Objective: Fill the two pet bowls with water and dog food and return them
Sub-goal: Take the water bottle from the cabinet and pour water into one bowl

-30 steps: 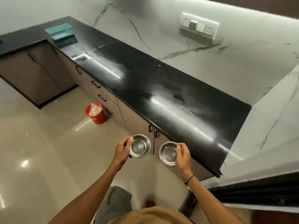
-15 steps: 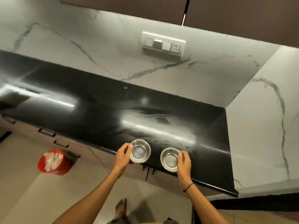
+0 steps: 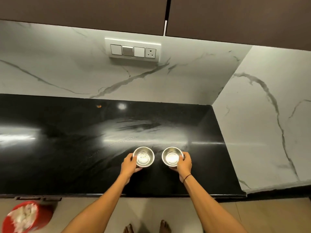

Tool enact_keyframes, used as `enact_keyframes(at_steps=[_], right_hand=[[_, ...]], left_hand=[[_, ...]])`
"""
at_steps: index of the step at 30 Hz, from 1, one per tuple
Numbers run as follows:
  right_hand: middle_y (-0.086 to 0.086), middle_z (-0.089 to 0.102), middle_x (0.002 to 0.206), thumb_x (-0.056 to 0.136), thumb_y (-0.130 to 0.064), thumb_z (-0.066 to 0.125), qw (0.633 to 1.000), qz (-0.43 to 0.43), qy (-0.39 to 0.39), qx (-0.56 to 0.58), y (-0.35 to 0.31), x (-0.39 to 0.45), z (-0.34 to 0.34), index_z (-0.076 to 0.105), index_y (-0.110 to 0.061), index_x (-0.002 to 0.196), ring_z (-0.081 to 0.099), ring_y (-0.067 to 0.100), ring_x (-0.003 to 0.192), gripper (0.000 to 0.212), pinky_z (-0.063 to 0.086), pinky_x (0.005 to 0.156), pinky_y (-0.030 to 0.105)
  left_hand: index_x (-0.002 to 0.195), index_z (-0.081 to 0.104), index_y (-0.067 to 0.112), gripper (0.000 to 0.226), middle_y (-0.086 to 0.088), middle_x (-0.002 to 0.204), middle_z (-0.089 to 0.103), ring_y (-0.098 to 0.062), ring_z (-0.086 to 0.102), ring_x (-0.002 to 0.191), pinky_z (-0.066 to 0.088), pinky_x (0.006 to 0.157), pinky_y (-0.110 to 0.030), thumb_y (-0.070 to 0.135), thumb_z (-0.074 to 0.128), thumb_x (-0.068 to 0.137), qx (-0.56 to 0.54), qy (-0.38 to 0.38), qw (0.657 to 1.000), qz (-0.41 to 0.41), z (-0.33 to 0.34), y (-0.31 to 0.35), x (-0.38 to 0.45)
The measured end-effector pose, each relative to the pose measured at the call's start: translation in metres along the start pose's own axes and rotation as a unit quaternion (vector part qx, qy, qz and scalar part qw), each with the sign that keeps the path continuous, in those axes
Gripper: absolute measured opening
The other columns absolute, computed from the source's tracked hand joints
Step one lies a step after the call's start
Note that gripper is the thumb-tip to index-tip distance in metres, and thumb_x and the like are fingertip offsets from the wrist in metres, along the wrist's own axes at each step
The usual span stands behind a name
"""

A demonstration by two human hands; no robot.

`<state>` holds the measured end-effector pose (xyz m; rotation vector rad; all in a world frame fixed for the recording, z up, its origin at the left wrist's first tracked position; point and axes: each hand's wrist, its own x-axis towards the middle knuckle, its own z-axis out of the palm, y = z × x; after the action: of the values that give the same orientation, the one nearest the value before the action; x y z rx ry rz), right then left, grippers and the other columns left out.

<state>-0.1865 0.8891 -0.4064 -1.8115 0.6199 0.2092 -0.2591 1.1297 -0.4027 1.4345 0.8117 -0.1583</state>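
Two small steel pet bowls are over the black countertop (image 3: 67, 148), side by side. My left hand (image 3: 128, 164) grips the left bowl (image 3: 143, 156) by its left rim. My right hand (image 3: 184, 163) grips the right bowl (image 3: 172, 156) by its right rim. Both bowls look empty and shiny inside. I cannot tell whether they rest on the counter or hover just above it.
A marble wall with a switch panel (image 3: 133, 50) rises behind the counter, and dark upper cabinets (image 3: 84, 12) hang above. A marble side wall (image 3: 269, 123) closes the right end. On the floor at lower left stands a red bin (image 3: 25, 216) with white contents.
I have stepped up to the counter, and both hands have carried the bowls forward from its front edge to over the black top.
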Motion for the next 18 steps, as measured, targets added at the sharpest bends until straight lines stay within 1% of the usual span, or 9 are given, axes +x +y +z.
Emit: enact_keyframes(at_steps=[3,7,8,11,12,13,15,17,18], right_hand=[[0.016,0.053,0.123,0.1,-0.002,0.046,0.998,0.056,0.034,-0.013,0.007,0.015,0.013,0.061,-0.029,0.091,0.063,0.041,0.098,0.032,0.061,0.045,0.048],[0.013,0.045,0.13,0.101,0.001,0.043,0.994,0.091,0.057,-0.004,0.0,0.016,0.023,0.061,-0.02,0.1,0.06,0.043,0.106,0.027,0.062,0.05,0.052],[0.012,0.044,0.131,0.102,0.0,0.044,0.994,0.095,0.058,-0.005,-0.002,0.016,0.023,0.06,-0.018,0.103,0.059,0.042,0.107,0.024,0.062,0.05,0.051],[0.011,0.042,0.132,0.105,-0.012,0.051,0.994,0.097,0.046,0.006,-0.004,0.014,0.022,0.057,-0.013,0.109,0.058,0.039,0.112,0.007,0.06,0.045,0.04],[0.011,0.042,0.132,0.105,-0.014,0.053,0.994,0.1,0.044,0.002,-0.003,0.014,0.022,0.056,-0.013,0.109,0.057,0.038,0.113,0.006,0.059,0.045,0.038],[0.011,0.042,0.133,0.104,-0.013,0.053,0.994,0.103,0.044,-0.006,-0.002,0.015,0.021,0.055,-0.014,0.109,0.057,0.038,0.114,0.006,0.059,0.045,0.037],[0.011,0.042,0.134,0.102,-0.011,0.054,0.993,0.105,0.05,-0.032,-0.001,0.014,0.016,0.053,-0.017,0.109,0.054,0.038,0.117,0.009,0.06,0.046,0.037],[0.011,0.042,0.135,0.101,-0.014,0.054,0.991,0.091,0.053,-0.083,-0.004,0.009,0.008,0.048,-0.021,0.109,0.05,0.037,0.12,0.012,0.062,0.053,0.04],[0.01,0.043,0.135,0.101,-0.017,0.053,0.989,0.069,0.056,-0.12,-0.006,0.004,0.004,0.046,-0.023,0.11,0.048,0.036,0.12,0.013,0.062,0.062,0.044]], left_hand=[[0.132,0.062,0.013,0.027,-0.013,0.131,0.065,-0.028,0.068,0.116,0.067,0.075,-0.035,0.022,0.052,0.109,0.015,0.004,1.0,-0.026,0.009,-0.001,0.013],[0.136,0.059,0.013,0.029,-0.014,0.134,0.061,-0.028,0.067,0.116,0.064,0.063,-0.025,0.021,0.048,0.111,0.045,0.016,0.998,-0.039,0.016,-0.001,0.02],[0.137,0.058,0.013,0.029,-0.013,0.135,0.06,-0.029,0.067,0.116,0.064,0.063,-0.025,0.021,0.048,0.111,0.05,0.018,0.998,-0.038,0.018,-0.001,0.02],[0.14,0.056,0.015,0.033,-0.012,0.137,0.058,-0.029,0.067,0.116,0.065,0.066,-0.03,0.023,0.051,0.109,0.072,0.024,0.997,-0.033,0.019,0.001,0.019],[0.141,0.054,0.015,0.034,-0.012,0.138,0.058,-0.029,0.069,0.113,0.066,0.067,-0.032,0.024,0.053,0.108,0.082,0.028,0.996,-0.034,0.017,0.003,0.019],[0.141,0.053,0.015,0.036,-0.013,0.138,0.058,-0.029,0.072,0.108,0.067,0.069,-0.034,0.024,0.055,0.107,0.091,0.031,0.995,-0.038,0.015,0.003,0.019],[0.145,0.05,0.014,0.042,-0.015,0.139,0.059,-0.026,0.078,0.091,0.068,0.074,-0.038,0.027,0.059,0.105,0.123,0.041,0.99,-0.047,0.012,0.004,0.019],[0.148,0.047,0.015,0.049,-0.012,0.139,0.059,-0.02,0.08,0.072,0.064,0.072,-0.033,0.034,0.059,0.104,0.186,0.064,0.98,-0.039,0.01,0.004,0.017],[0.146,0.048,0.015,0.048,-0.01,0.138,0.059,-0.017,0.079,0.065,0.059,0.069,-0.028,0.037,0.058,0.104,0.219,0.083,0.972,-0.024,0.01,0.006,0.013]])
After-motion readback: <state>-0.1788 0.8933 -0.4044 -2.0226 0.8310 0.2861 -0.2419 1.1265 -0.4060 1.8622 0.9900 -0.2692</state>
